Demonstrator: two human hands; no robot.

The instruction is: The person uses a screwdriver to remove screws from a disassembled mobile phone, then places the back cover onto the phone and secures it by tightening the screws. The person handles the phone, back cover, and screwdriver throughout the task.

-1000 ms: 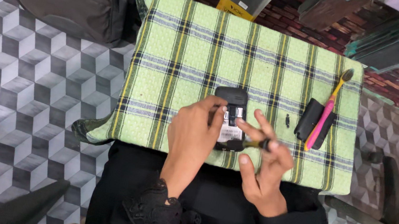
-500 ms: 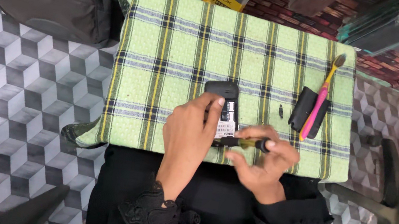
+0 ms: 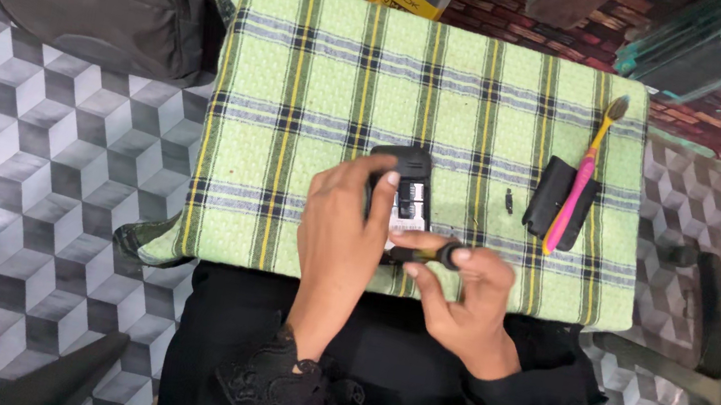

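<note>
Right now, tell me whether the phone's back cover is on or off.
Off: the small black phone lies back-up with its inner label exposed; a black cover rests apart beside it.

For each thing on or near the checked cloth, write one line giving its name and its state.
Phone: back cover off, lying on the cloth, steadied by the left hand.
Screwdriver: gripped in the right hand, lying level at the phone's near end.
Black cover: lying loose.
Toothbrush: resting across the cover.
Small screw: lying loose.
</note>
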